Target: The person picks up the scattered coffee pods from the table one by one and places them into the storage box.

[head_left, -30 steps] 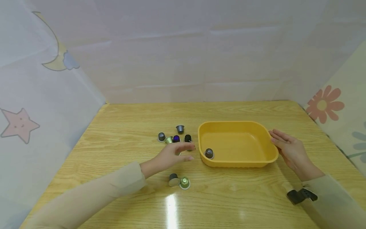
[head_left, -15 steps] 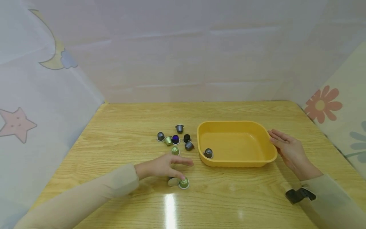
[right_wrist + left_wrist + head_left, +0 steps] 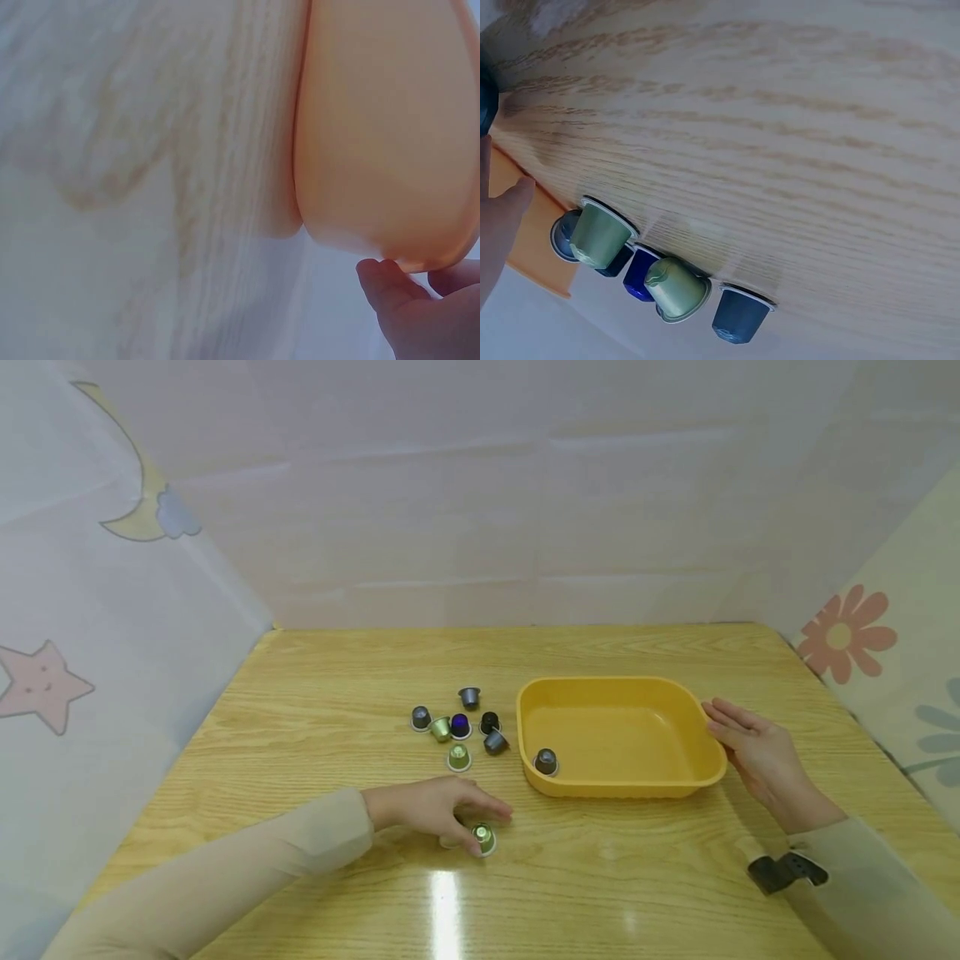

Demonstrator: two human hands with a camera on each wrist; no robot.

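My left hand (image 3: 442,810) reaches low over the table, with its thumb at the left side of a green coffee capsule (image 3: 485,837) and its other fingers stretched beyond it. A pale-lidded capsule (image 3: 447,842) is mostly hidden under that hand. On the right, straight fingers of my right hand (image 3: 763,760) rest against the end of a yellow tray (image 3: 622,790); the right wrist view has the fingertips (image 3: 371,271) at its rim. One dark grey capsule (image 3: 546,762) stands inside the tray's near left corner.
Left of the tray several capsules lie grouped: a green one (image 3: 458,757), a purple one (image 3: 460,726), a black one (image 3: 489,722) and grey ones, such as the tipped one (image 3: 495,742). A pale wall (image 3: 480,543) bounds the wooden table (image 3: 337,668) behind.
My left hand has come toward the near side of the table, from beside the grouped capsules to the near green capsule. The right hand and the tray stay in place.
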